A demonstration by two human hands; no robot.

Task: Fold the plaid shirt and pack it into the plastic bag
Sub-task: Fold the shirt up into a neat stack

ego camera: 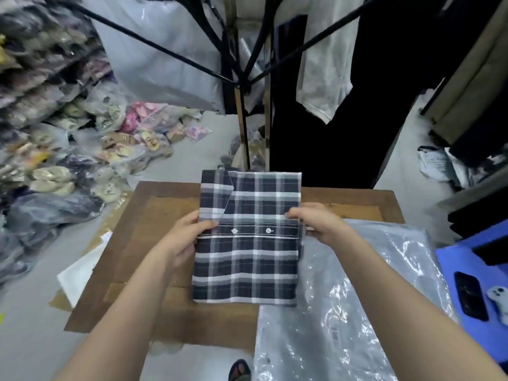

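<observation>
— Item and place?
— Folded plaid shirt (247,237), centre frame, on the bench (154,243); plastic bag (357,298) lower right.
— Fingers?
— Left hand (189,235) and right hand (316,221) each clasped a side edge.

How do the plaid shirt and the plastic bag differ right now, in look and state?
The plaid shirt is opaque, dark checked and folded into a neat rectangle; the plastic bag is clear, shiny and wrinkled. The left hand and right hand grip the shirt's sides; the bag is untouched. Both lie on the wooden table, the shirt's right edge at the bag.
</observation>
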